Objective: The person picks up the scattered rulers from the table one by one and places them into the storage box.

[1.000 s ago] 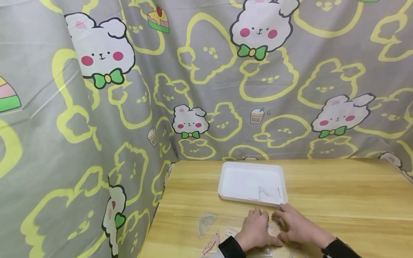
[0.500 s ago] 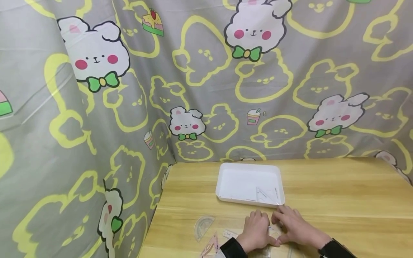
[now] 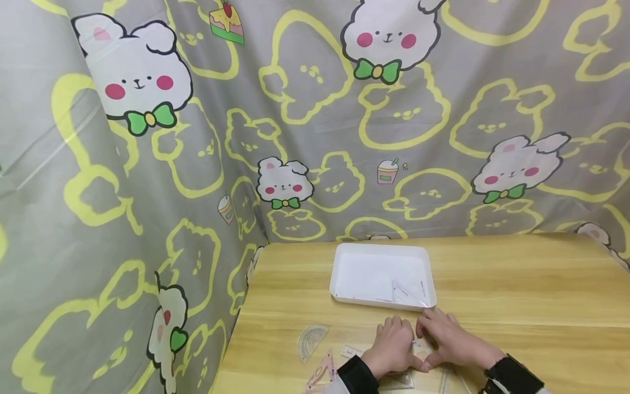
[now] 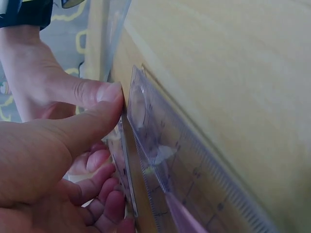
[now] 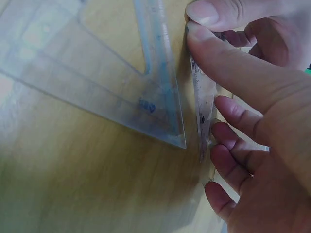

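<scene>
Lying between the two hands, a clear plastic piece with fine dark markings (image 5: 204,99) is over the table just in front of the tray, and both wrist views show it as a thin sliver. The left hand (image 3: 392,346) and the right hand (image 3: 451,340) both grip it, fingers curled at its far side and thumbs meeting at the near edge (their tips touch). Just beside it, in the right wrist view, lies a bluish clear set square (image 5: 155,97); the left wrist view has another marked clear piece (image 4: 180,136) close to the left hand. Left of the hands are a small ruler (image 3: 350,351), partly covered, a clear protractor (image 3: 311,342) and a pinkish triangle (image 3: 327,363). Beyond the hands is the white tray (image 3: 364,273), with a clear triangle (image 3: 406,293) in its near right corner. Black bands (image 3: 358,375) circle both wrists. Past the wood-grained table (image 3: 517,290) hangs a gray curtain (image 3: 339,134) printed with rabbits and yellow outlines.
</scene>
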Action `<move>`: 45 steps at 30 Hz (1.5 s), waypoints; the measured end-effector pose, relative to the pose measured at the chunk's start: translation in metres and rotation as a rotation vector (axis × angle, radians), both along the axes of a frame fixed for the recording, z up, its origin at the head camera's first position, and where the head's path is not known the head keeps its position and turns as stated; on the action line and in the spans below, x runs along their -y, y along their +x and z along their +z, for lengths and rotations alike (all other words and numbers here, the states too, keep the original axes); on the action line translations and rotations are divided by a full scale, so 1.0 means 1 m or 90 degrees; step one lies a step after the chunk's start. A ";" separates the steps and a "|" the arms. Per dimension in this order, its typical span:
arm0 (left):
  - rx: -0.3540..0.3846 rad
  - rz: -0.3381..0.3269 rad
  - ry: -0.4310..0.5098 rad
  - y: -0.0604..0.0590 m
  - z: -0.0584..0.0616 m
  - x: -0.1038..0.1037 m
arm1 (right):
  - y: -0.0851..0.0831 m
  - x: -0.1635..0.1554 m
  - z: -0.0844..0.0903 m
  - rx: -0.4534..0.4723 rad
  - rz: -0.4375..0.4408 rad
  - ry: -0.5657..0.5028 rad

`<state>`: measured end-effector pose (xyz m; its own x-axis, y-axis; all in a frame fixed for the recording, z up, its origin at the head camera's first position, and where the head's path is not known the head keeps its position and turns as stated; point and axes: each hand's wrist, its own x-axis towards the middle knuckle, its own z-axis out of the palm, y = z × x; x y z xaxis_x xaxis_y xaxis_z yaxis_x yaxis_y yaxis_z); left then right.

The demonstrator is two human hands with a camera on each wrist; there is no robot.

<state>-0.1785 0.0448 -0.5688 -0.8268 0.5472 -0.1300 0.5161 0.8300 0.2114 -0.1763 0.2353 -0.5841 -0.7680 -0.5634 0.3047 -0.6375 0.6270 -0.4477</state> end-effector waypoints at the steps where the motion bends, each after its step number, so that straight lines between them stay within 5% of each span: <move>1: 0.004 -0.003 -0.001 -0.001 0.000 0.000 | -0.001 -0.001 -0.001 -0.003 0.001 -0.003; 10: 0.028 -0.017 -0.002 -0.009 0.005 -0.001 | -0.003 -0.004 0.000 0.002 -0.006 -0.018; 13: 0.042 -0.019 0.023 -0.012 0.005 0.001 | -0.003 -0.002 0.004 0.052 -0.001 -0.029; 20: 0.122 -0.035 0.170 -0.017 0.001 0.015 | -0.003 -0.004 0.000 0.239 0.138 -0.213; 26: 0.192 -0.009 0.351 -0.028 0.003 0.029 | 0.000 -0.009 0.000 0.338 0.138 -0.295; 33: 0.303 0.097 0.601 -0.040 0.011 0.038 | -0.004 -0.011 0.016 0.279 0.056 -0.274; 45: 0.313 0.125 0.765 -0.067 0.014 0.041 | -0.023 0.010 0.035 0.193 -0.106 -0.244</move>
